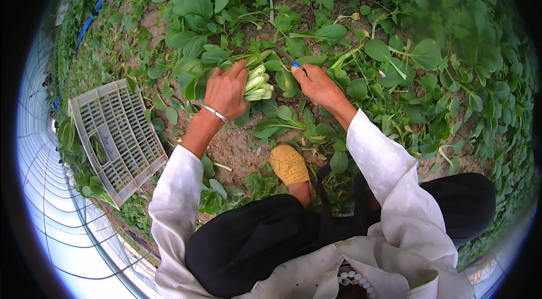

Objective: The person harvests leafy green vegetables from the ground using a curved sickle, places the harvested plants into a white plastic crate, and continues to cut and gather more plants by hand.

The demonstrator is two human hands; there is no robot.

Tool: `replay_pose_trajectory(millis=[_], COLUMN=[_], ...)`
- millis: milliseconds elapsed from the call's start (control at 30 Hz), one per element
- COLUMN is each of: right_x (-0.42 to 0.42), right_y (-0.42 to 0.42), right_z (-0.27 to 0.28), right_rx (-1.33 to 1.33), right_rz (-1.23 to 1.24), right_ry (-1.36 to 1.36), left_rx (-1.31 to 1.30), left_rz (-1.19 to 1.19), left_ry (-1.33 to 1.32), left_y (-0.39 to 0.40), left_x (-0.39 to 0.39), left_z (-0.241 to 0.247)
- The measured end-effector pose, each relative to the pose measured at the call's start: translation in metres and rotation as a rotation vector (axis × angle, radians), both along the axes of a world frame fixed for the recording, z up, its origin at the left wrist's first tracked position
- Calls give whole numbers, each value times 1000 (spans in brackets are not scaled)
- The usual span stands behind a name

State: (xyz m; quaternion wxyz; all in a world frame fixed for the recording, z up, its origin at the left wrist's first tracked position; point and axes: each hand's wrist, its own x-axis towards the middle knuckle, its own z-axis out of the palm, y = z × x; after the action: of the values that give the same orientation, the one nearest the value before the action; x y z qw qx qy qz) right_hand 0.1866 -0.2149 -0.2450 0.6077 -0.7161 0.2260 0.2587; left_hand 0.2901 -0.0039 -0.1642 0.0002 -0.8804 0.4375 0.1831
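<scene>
My left hand (227, 89), with a silver bangle at its wrist, is closed around a bunch of leafy greens (258, 84). The pale cut stem ends point right, and the leaves spread out to the left behind the fingers. To the right, a short gap away, my right hand (315, 83) grips a knife by its handle; a blue part (296, 64) shows at the thumb. The dark blade (284, 54) points up and left among the leaves, partly hidden. Growing leafy green plants (199, 3) stand just beyond both hands.
A pale plastic crate (118, 138) stands at the left with greens beside and behind it. Loose cut leaves (275, 127) lie on the soil near my yellow perforated shoe (290, 165). Dense plants cover the right side. A blue strip (99, 5) runs along the upper left.
</scene>
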Motion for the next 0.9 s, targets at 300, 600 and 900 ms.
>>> replay_pose_trajectory(millis=[300,600,900], right_x=[17,-4,3], right_y=[-11,-34,-34], right_z=[-3,13,57], right_rx=[64,527,507], right_rz=[88,154,-301], right_ry=[105,339,-301], left_rx=[4,-45,-234], left_rz=[-29,-18,-41], left_ry=[-17,-88,-191], left_y=[2,16,24], left_x=[-2,-17,-60], left_z=[-7,7,82])
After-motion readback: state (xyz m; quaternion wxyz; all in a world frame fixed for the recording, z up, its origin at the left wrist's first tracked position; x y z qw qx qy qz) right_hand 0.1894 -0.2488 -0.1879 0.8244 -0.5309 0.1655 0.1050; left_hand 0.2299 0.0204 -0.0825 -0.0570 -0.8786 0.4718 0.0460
